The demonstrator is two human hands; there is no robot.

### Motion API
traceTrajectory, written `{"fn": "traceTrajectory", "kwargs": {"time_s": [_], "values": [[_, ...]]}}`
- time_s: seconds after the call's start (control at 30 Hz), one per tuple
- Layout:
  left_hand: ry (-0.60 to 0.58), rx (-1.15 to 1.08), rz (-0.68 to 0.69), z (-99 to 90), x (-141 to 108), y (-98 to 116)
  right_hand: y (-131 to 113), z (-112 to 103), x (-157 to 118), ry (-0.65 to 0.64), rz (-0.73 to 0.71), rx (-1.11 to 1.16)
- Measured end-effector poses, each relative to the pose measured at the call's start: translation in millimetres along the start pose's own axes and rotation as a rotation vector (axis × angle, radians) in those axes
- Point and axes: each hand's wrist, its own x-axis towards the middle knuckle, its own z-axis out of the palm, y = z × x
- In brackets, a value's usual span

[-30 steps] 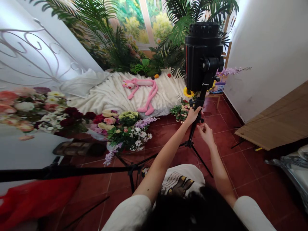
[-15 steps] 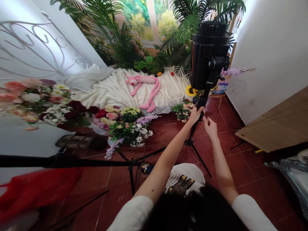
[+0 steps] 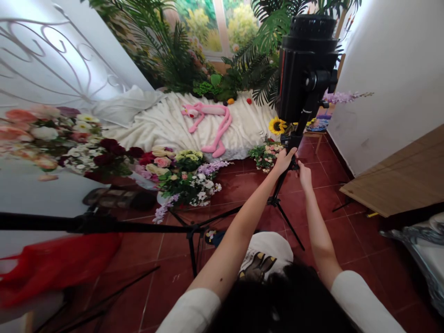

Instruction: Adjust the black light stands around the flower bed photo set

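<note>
A black studio light (image 3: 298, 78) stands upright on a black light stand (image 3: 280, 182) at right of centre. My left hand (image 3: 285, 160) is wrapped round the stand's upper pole, just below the light. Close on its right, my right hand (image 3: 304, 175) is closed at a small knob or clamp on the same pole; its fingertips are partly hidden there. The stand's legs spread over the red tiled floor (image 3: 312, 208).
A pink plush toy (image 3: 217, 120) lies on a white draped blanket (image 3: 152, 129). Flower bunches (image 3: 187, 180) stand at left and centre. Another black stand (image 3: 138, 226) crosses the lower left beside red fabric (image 3: 58, 263). A wooden board (image 3: 398, 171) leans at right.
The light and both hands appear slightly higher in the view. My right hand's fingers have moved closer in against the pole. My left hand keeps its hold.
</note>
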Motion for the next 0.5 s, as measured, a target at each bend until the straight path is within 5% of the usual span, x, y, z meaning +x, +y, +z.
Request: {"fn": "traceTrajectory", "kwargs": {"time_s": [0.27, 0.37, 0.5], "values": [[0.049, 0.018, 0.007, 1.6, -1.2, 5.6, -5.5, 16.7, -10.3, -0.136, 0.126, 0.452], [0.053, 0.034, 0.024, 1.5, -0.1, 5.1, -3.3, 14.8, -12.4, -0.006, 0.067, 0.289], [0.034, 0.066, 0.067, 0.2, 2.5, 0.0, -3.8, -4.1, -13.2, 0.257, -0.222, -0.073]]}}
